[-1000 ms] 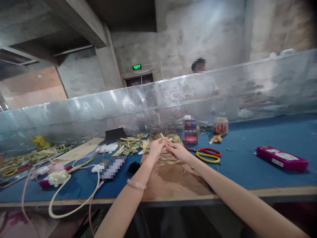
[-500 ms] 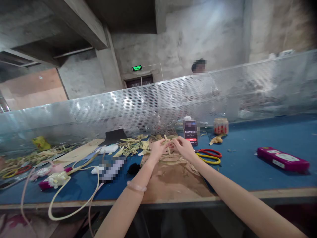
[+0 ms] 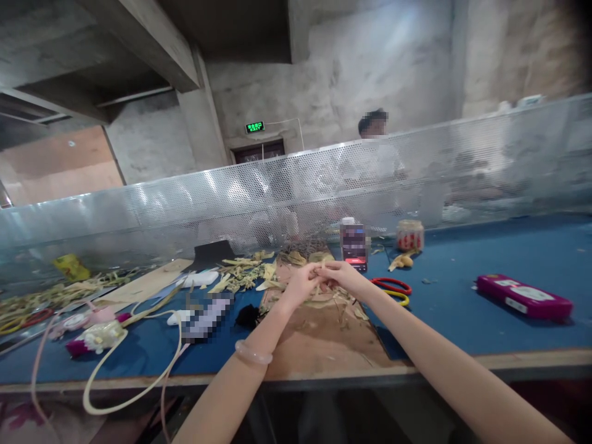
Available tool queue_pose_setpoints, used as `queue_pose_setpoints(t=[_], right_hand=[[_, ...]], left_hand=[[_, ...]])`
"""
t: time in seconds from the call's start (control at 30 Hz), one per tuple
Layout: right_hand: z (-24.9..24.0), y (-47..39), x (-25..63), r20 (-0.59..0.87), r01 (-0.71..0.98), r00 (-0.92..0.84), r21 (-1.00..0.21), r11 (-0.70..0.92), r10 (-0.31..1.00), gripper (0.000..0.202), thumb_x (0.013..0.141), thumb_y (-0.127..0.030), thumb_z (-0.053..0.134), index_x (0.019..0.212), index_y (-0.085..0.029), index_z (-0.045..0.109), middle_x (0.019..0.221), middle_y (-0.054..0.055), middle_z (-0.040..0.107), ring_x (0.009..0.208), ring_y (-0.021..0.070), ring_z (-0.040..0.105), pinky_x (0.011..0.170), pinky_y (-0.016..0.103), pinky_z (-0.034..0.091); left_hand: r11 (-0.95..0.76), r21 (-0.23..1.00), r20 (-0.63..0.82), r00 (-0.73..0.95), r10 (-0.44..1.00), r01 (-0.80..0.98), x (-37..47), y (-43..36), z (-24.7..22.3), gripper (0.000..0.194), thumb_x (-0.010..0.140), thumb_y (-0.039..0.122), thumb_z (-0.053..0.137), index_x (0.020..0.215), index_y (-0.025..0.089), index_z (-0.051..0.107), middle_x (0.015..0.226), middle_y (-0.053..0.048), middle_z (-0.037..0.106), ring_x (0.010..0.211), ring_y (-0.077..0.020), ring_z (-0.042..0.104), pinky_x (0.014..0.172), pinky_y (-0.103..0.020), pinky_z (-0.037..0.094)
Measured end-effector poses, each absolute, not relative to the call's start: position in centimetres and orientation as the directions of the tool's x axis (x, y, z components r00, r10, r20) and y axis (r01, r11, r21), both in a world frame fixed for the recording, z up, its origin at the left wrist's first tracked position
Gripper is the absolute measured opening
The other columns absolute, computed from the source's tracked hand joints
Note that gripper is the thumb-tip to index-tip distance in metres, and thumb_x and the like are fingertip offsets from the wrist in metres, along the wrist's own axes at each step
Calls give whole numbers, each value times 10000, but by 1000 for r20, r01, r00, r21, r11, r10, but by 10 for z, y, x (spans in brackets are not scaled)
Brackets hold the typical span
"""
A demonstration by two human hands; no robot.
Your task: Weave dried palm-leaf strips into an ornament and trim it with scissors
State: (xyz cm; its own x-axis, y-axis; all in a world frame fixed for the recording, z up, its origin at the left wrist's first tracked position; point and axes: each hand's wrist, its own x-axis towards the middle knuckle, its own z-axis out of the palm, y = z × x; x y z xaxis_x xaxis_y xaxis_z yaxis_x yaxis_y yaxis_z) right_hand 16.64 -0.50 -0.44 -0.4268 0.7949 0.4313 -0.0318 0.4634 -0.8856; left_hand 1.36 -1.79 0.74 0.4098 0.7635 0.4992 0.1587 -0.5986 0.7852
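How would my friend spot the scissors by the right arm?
On the blue tabletop, find the brown board. Right of it, the scissors show handles just past the person's right forearm. Similar red-and-yellow loops lie far left; only these sit beside that forearm.

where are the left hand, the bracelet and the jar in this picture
left hand [image 3: 302,284], head view: back of the hand
bracelet [image 3: 253,353], head view: middle of its visible band
jar [image 3: 410,237], head view: middle of its side
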Motion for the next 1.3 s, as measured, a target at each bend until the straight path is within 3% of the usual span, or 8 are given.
queue_pose_setpoints(t=[0.17, 0.27, 0.4, 0.57, 0.9, 1.1, 1.3], right_hand=[[-4, -5, 166, 440, -85, -404, -891, 445, 802, 365, 736, -490, 579, 772, -129, 615, 550, 7, 585, 447, 74, 436, 418, 191, 296], [-3, -5, 167, 471, -90, -337, -878, 470, 815, 353, 718, -486, 601, 727, -133, 616, 528, -12, 547, 442, 65, 402, 411, 187, 290], [-3, -4, 167, 476, -53, -280, -874, 482, 833, 374, 714, -505, 594, 738, -134, 636, 522, -22, 504, 443, 64, 381, 397, 185, 284], [-2, -5, 165, 475, 23, -260, -867, 497, 840, 416, 677, -545, 598, 726, -137, 662, 499, -29, 466, 440, 73, 383, 395, 196, 302], [-4, -4, 163, 466, 4, -275, -874, 486, 841, 431, 676, -566, 580, 689, -141, 648, 484, -33, 465, 429, 74, 384, 390, 202, 293], [-4, -3, 164, 449, -3, -270, -885, 466, 852, 392, 684, -527, 592, 638, -141, 632, 480, -31, 462, 425, 74, 395, 383, 201, 297], [-3, -4, 164, 443, -29, -258, -892, 452, 858, 370, 670, -505, 616, 598, -142, 621, 470, -26, 479, 413, 74, 398, 386, 206, 313]], left_hand=[[-553, 820, 473, 368, 800, 147, 13, -19, 4, 428, 687, 307, 655, 1065, 201, 484, 614, 7, 629, 521, -144, 576, 533, -220, 394], [-554, 818, 472, 366, 802, 159, 12, -17, 5, 454, 724, 371, 616, 1067, 197, 375, 580, 33, 594, 529, -135, 562, 524, -211, 377], [-583, 777, 509, 309, 803, 236, 9, -13, 9, 300, 810, 480, 449, 875, 189, 423, 646, 25, 537, 584, -125, 535, 555, -230, 404], [-669, 652, 581, 331, 743, 358, 10, -11, 11, 330, 854, 451, 373, 663, 185, 411, 598, 41, 404, 558, -104, 437, 531, -210, 370], [-686, 497, 670, 267, 693, 532, 6, -12, 10, 283, 870, 355, 366, 663, 187, 461, 570, 20, 525, 543, -116, 500, 557, -219, 353], [-676, 504, 686, 227, 692, 538, 3, -11, 10, 291, 864, 370, 374, 660, 191, 478, 559, 7, 564, 528, -125, 538, 553, -227, 377], [-668, 607, 655, 205, 727, 431, 4, -5, 8, 313, 847, 417, 396, 651, 187, 478, 555, 7, 555, 518, -126, 543, 541, -234, 415]])
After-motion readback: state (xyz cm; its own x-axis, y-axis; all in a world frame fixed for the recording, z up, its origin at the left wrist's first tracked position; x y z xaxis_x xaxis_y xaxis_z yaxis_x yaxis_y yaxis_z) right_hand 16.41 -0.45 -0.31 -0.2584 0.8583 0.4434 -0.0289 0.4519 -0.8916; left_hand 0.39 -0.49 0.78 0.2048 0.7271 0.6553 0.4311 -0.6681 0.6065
